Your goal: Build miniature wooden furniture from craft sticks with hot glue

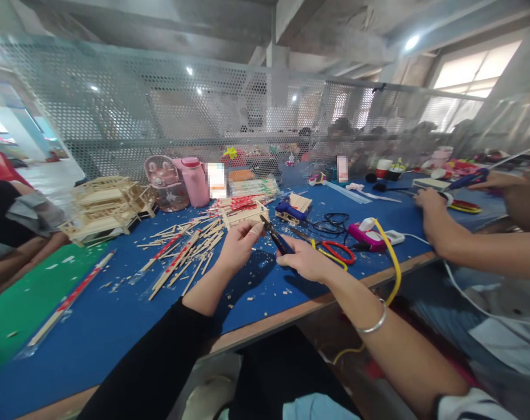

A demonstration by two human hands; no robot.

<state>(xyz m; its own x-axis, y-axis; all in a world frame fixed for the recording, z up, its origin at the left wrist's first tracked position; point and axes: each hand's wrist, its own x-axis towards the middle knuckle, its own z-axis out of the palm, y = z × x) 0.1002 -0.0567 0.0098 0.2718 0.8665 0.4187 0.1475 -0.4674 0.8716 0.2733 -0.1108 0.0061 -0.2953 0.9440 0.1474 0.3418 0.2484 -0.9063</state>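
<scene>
My right hand (306, 259) is wrapped around the dark handles of a pair of pliers (274, 236), whose slim black jaws point up and to the left. Thumb and fingers pinched, my left hand (241, 245) is beside the jaw tips. Just beyond those fingers appears a small wooden frame (244, 216); whether the left hand grips it I cannot tell. Thin wooden sticks (190, 251) lie loose to the left, some in red-printed wrappers. A blue glue gun (291, 209) rests behind the pliers, near a small wooden piece (300, 202). Red-handled scissors (338, 252) lie to the right.
Stacked wooden models (105, 207) stand at the back left, beside a pink jug (194, 181). A magenta power strip (365, 236) with a yellow cable (391, 256) sits right. A co-worker's arms (457, 239) reach in there. A perforated screen (204, 111) runs behind the table.
</scene>
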